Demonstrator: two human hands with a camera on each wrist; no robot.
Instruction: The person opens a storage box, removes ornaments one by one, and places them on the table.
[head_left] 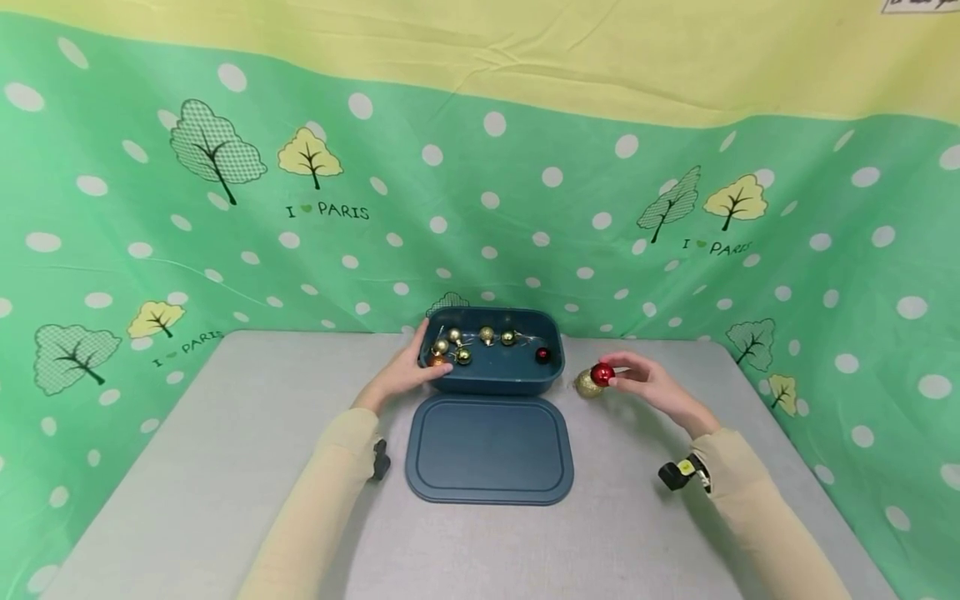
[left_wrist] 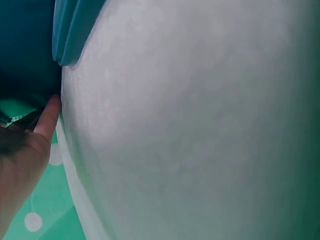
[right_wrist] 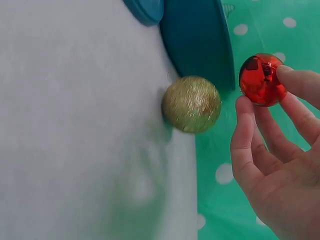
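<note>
My right hand (head_left: 651, 387) pinches a shiny red bauble (head_left: 602, 374) between thumb and fingertips, above the table. In the right wrist view that red bauble (right_wrist: 261, 80) is held up beside a larger gold glitter bauble (right_wrist: 191, 104), which sits on the table right of the box. With my left hand (head_left: 405, 367) I hold the near left corner of a dark blue box (head_left: 495, 385), thumb along its front rim and fingers along its left side. Inside lie several small gold baubles (head_left: 487, 335), an orange one (head_left: 437, 360) partly hidden by the hand, and a dark red one (head_left: 543, 356).
A blue lid (head_left: 490, 450) lies flat on the grey table (head_left: 262, 467), directly in front of the box. Behind the table's far edge hangs a green polka-dot cloth (head_left: 491, 167), which also runs along both sides.
</note>
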